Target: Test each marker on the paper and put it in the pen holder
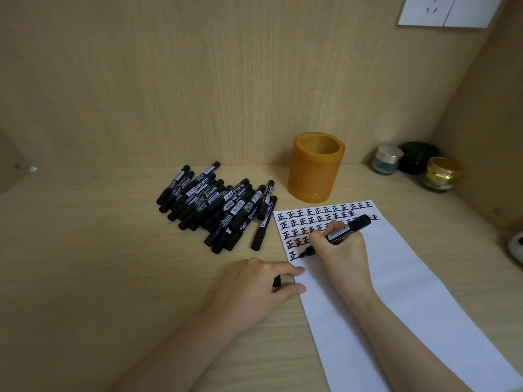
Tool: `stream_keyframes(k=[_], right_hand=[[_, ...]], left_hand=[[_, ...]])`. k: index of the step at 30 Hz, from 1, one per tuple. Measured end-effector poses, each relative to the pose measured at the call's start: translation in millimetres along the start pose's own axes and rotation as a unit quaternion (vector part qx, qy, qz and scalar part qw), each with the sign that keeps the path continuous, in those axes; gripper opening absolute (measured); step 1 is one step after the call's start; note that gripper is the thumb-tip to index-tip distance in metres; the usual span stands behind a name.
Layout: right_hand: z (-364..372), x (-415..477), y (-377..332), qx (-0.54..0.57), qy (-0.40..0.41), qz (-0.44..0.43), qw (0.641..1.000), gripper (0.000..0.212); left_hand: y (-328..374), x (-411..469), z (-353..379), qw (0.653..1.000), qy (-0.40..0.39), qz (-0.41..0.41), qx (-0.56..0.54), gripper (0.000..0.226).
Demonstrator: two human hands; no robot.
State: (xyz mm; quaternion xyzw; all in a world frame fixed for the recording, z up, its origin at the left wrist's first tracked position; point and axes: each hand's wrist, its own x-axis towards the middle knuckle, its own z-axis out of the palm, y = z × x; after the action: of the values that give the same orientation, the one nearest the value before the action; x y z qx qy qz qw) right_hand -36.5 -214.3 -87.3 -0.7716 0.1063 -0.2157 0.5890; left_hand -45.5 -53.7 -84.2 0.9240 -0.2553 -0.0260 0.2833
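Note:
My right hand (342,250) grips an uncapped black marker (349,228), its tip touching the white paper (396,278) just below several rows of written black characters. My left hand (254,284) rests on the desk at the paper's left edge, pinching the marker's black cap (276,281) between thumb and fingers. A pile of several capped black markers (218,205) lies on the desk to the left of the paper. The amber cylindrical pen holder (315,166) stands upright behind the paper; its visible inside looks empty.
Three small jars stand at the back right: a clear one with a silver lid (387,159), a dark green one (418,157) and a gold-lidded one (441,174). Wooden walls close in behind and on the right. A white object (516,246) sits at the right edge.

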Motion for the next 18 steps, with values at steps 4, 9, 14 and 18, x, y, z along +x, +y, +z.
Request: stream_keyframes(k=[4, 9, 14, 18], right_hand=[[-2, 0, 1, 0.001, 0.007, 0.001, 1.0, 0.036], [-2, 0, 1, 0.01, 0.005, 0.003, 1.0, 0.033], [-10, 5, -6, 0.216, -0.007, 0.076, 0.974, 0.038], [-15, 4, -11, 0.306, -0.078, 0.091, 0.945, 0.035]], left_hand=[[-1, 1, 2, 1.0, 0.006, 0.003, 0.003, 0.035], [-3, 1, 2, 1.0, 0.006, 0.006, -0.004, 0.035], [-4, -2, 1, 0.992, 0.019, -0.004, -0.122, 0.014], [-10, -1, 0, 0.969, 0.018, -0.02, -0.245, 0.013]])
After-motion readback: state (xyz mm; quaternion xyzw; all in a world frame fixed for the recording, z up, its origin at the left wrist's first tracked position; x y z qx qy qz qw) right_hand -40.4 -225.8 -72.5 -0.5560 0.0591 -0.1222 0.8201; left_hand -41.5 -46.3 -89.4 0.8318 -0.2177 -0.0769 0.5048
